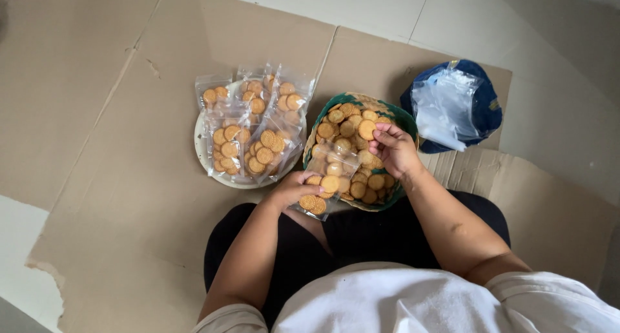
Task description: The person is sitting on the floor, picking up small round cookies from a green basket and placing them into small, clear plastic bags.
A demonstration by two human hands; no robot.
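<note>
Flattened brown cardboard sheets [129,145] cover a pale tiled floor [361,3]; the person sits on them, dark-trousered legs folded, white shirt at the bottom of frame.

Head view, single camera, looking straight down.

Left hand [292,189]: fingers curled closed around the lower end of a clear plastic pouch partly filled with round golden biscuits [326,178]. Pouch is held over the near-left rim of the basket; its long axis runs from the left hand up and away, with the mouth toward the basket centre.

Right hand [395,149]: fingertips pinched shut on one round golden biscuit [367,129], lifted just above the loose pile. This biscuit lies just beyond and to the right of the pouch mouth; the right hand is the nearer hand to it, and the pouch opening sits down and to the left of the fingertips.

Woven basket with green lining [405,121]: filled with loose biscuits, resting against the knees.

Left of the basket, touching or nearly so: round white plate [201,153] stacked with filled clear biscuit packets [248,123], overlapping.

Right of the basket, apart from it: dark blue bag holding a bundle of empty clear plastic pouches [449,107].
</note>
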